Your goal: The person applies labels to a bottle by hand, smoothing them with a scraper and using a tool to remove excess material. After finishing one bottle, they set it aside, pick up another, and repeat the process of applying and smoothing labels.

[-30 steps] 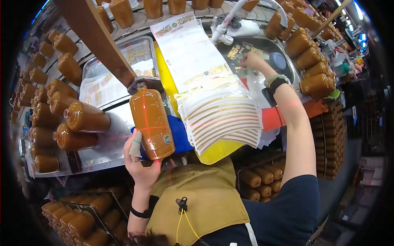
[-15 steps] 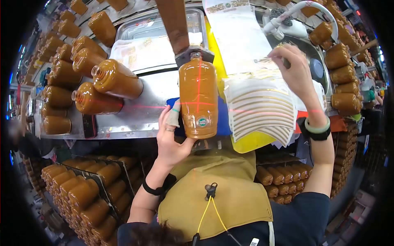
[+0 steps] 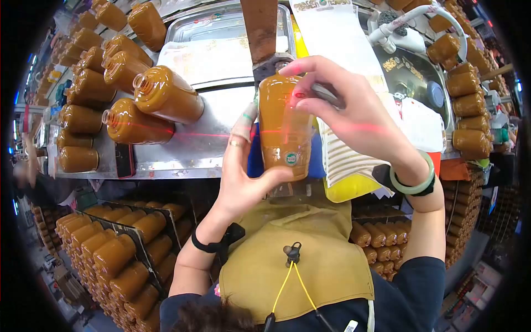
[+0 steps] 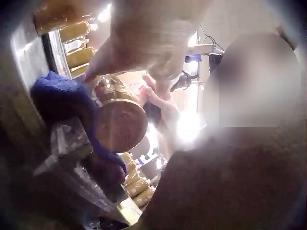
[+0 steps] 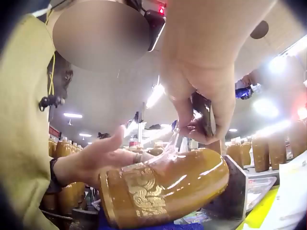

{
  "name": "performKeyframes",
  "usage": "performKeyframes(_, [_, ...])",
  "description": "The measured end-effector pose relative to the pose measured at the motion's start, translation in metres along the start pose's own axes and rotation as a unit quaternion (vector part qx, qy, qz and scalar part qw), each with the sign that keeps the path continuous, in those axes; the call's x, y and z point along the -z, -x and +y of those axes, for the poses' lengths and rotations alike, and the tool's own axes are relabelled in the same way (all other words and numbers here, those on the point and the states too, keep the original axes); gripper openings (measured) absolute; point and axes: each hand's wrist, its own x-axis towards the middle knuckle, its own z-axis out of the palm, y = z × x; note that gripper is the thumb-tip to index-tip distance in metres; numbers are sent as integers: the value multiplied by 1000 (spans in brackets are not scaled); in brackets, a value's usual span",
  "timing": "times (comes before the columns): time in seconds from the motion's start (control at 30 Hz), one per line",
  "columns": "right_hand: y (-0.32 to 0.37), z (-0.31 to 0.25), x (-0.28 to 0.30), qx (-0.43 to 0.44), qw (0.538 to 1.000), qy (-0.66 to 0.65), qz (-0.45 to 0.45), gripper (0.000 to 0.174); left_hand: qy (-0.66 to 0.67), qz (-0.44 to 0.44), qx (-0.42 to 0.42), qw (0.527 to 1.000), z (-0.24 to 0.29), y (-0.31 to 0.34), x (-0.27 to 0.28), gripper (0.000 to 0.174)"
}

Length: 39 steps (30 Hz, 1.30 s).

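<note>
A glossy brown bottle (image 3: 279, 110) lies on a blue cloth (image 3: 316, 155), its neck at a metal bracket. Gold patterning (image 5: 146, 191) covers the side seen in the right wrist view. My left hand (image 3: 240, 171) rests along the bottle's left side, fingers fairly straight, the thumb near the base; a pale finger cot covers one finger. Over the upper bottle, my right hand (image 3: 354, 105) pinches a clear film (image 5: 180, 143) that hangs down to the bottle. A dark flat tool (image 5: 204, 115) is tucked among the same fingers. In the left wrist view the bottle's round base (image 4: 122, 127) shows.
A wooden beam (image 3: 260, 27) rises behind the bottle. Printed gold-striped sheets (image 3: 345, 160) lie on a yellow board (image 3: 348, 191) at right, before a sink with a tap (image 3: 387, 33). Several brown bottles (image 3: 168, 94) stand at left; a phone (image 3: 125, 160) lies below them.
My right hand has come from the sink, past the printed sheets, to the bottle, where it now pinches clear film. My left hand stays by the bottle. The head view has swung left.
</note>
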Motion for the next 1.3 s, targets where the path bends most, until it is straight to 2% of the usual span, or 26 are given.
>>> performKeyframes(0.03, [1, 4, -2, 0, 1000, -1, -1, 38, 116, 22, 29, 993, 2, -6, -3, 105])
performKeyframes(0.07, [-1, 5, -4, -16, 1000, 15, 5, 39, 112, 37, 15, 993, 4, -13, -5, 95])
performKeyframes(0.1, [-2, 6, -6, -33, 999, 32, 10, 39, 111, 37, 15, 993, 6, -18, -8, 95])
performKeyframes(0.17, [-5, 5, -7, -33, 999, 40, 11, 40, 193, 38, 86, 977, 9, -29, -13, 82])
performKeyframes(0.2, [-5, 6, -9, -5, 998, 59, 34, 38, 186, 36, 92, 978, 5, -32, -15, 73])
performKeyframes(0.27, [-7, 14, -12, 24, 995, 80, 58, 37, 187, 24, 112, 976, 12, -35, -13, 72])
performKeyframes(0.3, [-10, 21, -12, 32, 989, 98, 107, 33, 189, 11, 134, 973, 14, -35, -12, 71])
performKeyframes(0.33, [-11, 27, -13, 40, 980, 117, 156, 30, 189, 11, 133, 973, 12, -35, -12, 71])
performKeyframes(0.37, [-11, 33, -14, 41, 980, 117, 156, 30, 185, 10, 123, 975, 9, -35, -10, 71])
performKeyframes(0.43, [-12, 42, -13, -91, 979, 2, 180, 28, 180, 10, 112, 977, 7, -34, -10, 72])
performKeyframes(0.47, [-11, 41, -15, -151, 974, -35, 164, 31, 182, 16, 116, 976, 8, -34, -11, 73])
performKeyframes(0.5, [-10, 42, -19, -150, 974, -36, 163, 31, 184, 21, 119, 975, 9, -35, -12, 74])
performKeyframes(0.57, [-7, 48, -29, -190, 966, -122, 129, 34, 199, 15, 116, 973, 11, -37, -11, 75])
performKeyframes(0.73, [-7, 57, -35, -186, 962, -134, 145, 33, 206, 5, 123, 971, 13, -38, -9, 77])
performKeyframes(0.83, [-4, 49, -32, -157, 957, -187, 157, 33, 221, 3, 105, 970, 7, -40, -8, 75])
performKeyframes(0.9, [5, 42, -28, -240, 918, -260, 178, 33, 241, 17, 112, 964, 5, -45, -6, 75])
performKeyframes(1.03, [29, 52, -47, -213, 921, -267, 187, 52, 278, 37, 152, 948, 5, -52, -3, 75])
performKeyframes(1.07, [33, 50, -48, -240, 921, -265, 156, 64, 277, 37, 152, 948, 4, -52, -4, 75])
performKeyframes(1.2, [31, 43, -53, -226, 902, -329, 166, 68, 242, 38, 135, 960, 4, -54, -5, 76])
performKeyframes(1.3, [29, 42, -54, -218, 903, -326, 177, 67, 236, 39, 139, 961, 2, -53, -5, 77])
